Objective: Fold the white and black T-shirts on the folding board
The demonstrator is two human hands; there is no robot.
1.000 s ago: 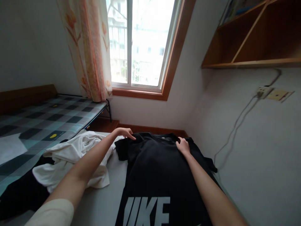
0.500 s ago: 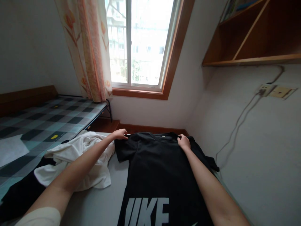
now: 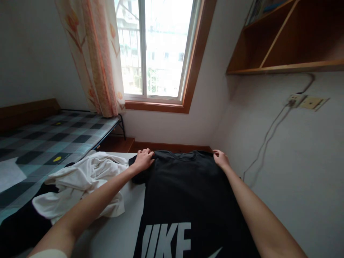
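Observation:
A black T-shirt (image 3: pixel 185 190) with large white lettering lies spread on a pale table (image 3: pixel 130 202), its collar toward the window. My left hand (image 3: pixel 144 158) is closed on the shirt's left shoulder, close to the sleeve. On the other side, my right hand (image 3: pixel 220 158) pinches the right shoulder near its outer edge. The right sleeve is mostly hidden behind my hand and forearm. To the left of the shirt, a crumpled white garment (image 3: pixel 88 179) rests partly behind my left forearm.
A dark garment (image 3: pixel 25 225) lies under and beside the white one. On the left stands a bed (image 3: pixel 77 129) with a checked cover and a white sheet of paper (image 3: pixel 10 174). A wall shelf (image 3: pixel 285 68) overhangs at right, above a socket (image 3: pixel 295 100) with a hanging cable.
My left hand has shifted right onto the left shoulder of the T-shirt. My right hand has moved outward, from beside the collar to the right shoulder's edge. The view has turned slightly right.

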